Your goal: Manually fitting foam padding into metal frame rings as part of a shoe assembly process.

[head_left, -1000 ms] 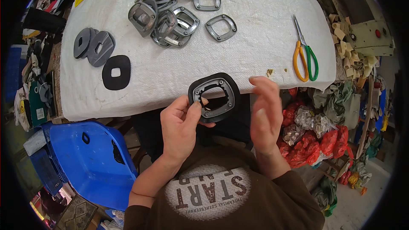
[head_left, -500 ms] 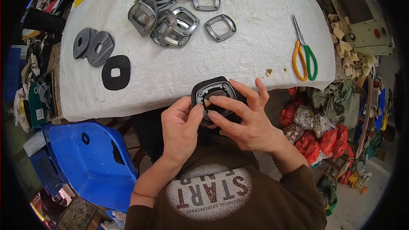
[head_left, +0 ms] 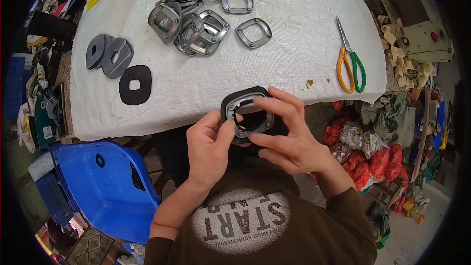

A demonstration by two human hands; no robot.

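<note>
Just off the table's near edge, both hands hold a rounded metal frame (head_left: pixel 269 123) with a black pad (head_left: pixel 243 93) against it. The pad's edge shows round the outside, and its jagged inner edge folds through the opening. My left hand (head_left: pixel 208 152) pinches the frame's left side, with its thumb on the metal and a fingertip in the opening. My right hand (head_left: pixel 294 140) spans the right side, thumb at the bottom and fingers bent over the top right. A loose black pad (head_left: pixel 126 93) lies on the table, beside several grey pads (head_left: pixel 117 66).
A pile of bare metal frames (head_left: pixel 201 46) sits at the table's far middle, with a single frame (head_left: pixel 253 33) beside it. Scissors (head_left: pixel 351 64) with orange and green handles lie at right. A blue tub (head_left: pixel 98 191) stands lower left. Red bags (head_left: pixel 360 169) are at right.
My right fingers have drawn back from the middle of the frame to its right side, and the opening shows more. My left hand keeps its hold.
</note>
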